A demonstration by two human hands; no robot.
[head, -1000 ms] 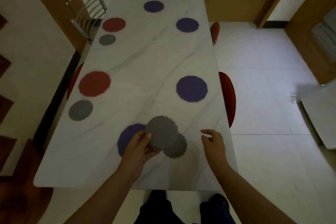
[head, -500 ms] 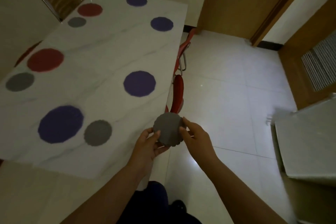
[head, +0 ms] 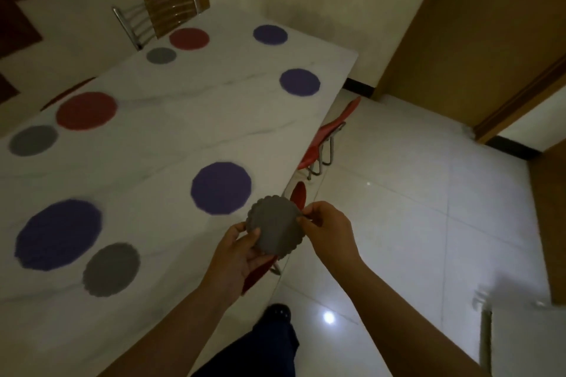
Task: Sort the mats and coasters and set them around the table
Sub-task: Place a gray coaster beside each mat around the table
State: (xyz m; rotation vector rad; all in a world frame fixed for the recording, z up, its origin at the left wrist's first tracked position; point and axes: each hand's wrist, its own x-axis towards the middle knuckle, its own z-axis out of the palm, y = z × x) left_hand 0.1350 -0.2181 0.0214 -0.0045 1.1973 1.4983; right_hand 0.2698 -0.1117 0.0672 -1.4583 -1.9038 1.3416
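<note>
Fingers of your left hand (head: 237, 249) and right hand (head: 327, 229) are pinching the grey coaster (head: 274, 225) by its rim over the surface (head: 183, 119) edge, so you are best laying it flat beside the nearest purple mat (head: 221, 187).

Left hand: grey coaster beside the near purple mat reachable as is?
Likely not yet: the left hand pinches the held grey coaster together with the right hand. The bare tabletop between it and the lying grey coaster leaves the way free once its grip lets go.
</note>
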